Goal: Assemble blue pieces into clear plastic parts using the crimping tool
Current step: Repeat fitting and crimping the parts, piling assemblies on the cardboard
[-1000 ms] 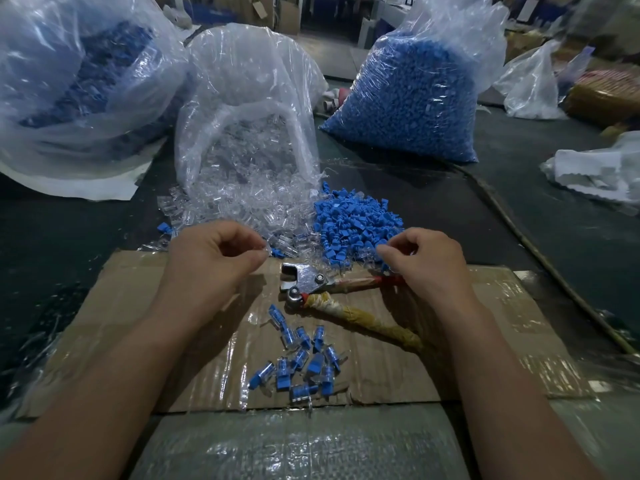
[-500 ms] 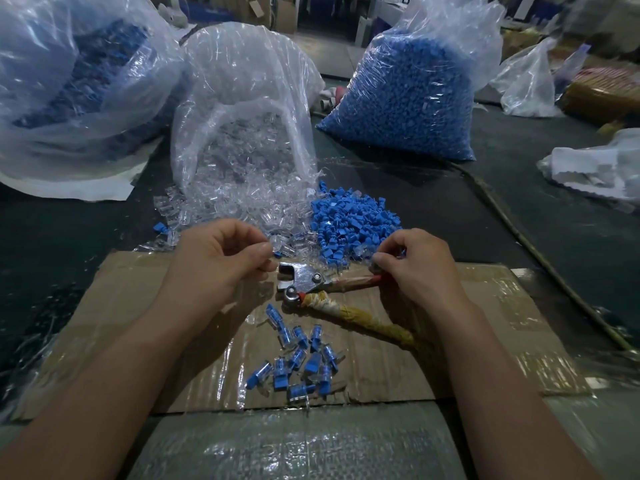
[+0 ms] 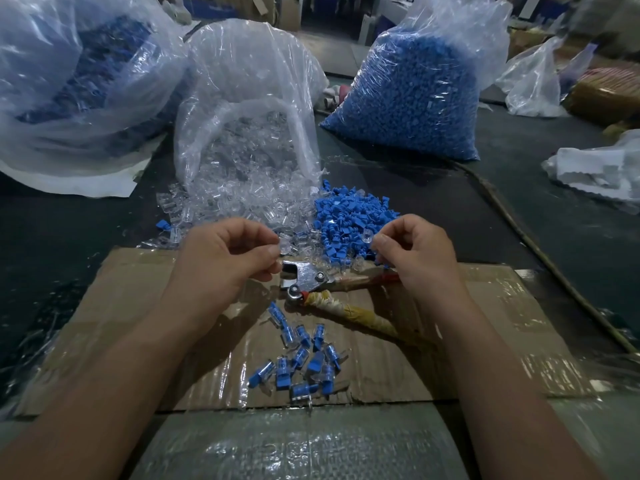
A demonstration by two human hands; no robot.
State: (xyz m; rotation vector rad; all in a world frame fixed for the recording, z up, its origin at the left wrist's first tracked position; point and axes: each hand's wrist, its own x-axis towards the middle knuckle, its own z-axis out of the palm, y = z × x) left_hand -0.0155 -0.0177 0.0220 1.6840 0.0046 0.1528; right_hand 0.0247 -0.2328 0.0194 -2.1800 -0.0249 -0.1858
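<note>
Two hands loaded, I record: left hand (image 3: 225, 261) pinches a clear part (image 3: 284, 247), right hand (image 3: 419, 258) (just up off the blue pile (image 3: 349, 216)) pinches a small piece (image 3: 367, 238), crimping tool (image 3: 310, 280) idle on the cardboard (image 3: 138, 299) below; joining should follow.

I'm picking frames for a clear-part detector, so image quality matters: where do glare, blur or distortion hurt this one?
Head view: glare streaks the taped cardboard and the clear bag; dim light flattens the dark table; wide-angle bending and smear grow toward the corners; the crimping tool, left hand and right hand are sharp, yet the clear parts pile reads as sparkle.
</note>
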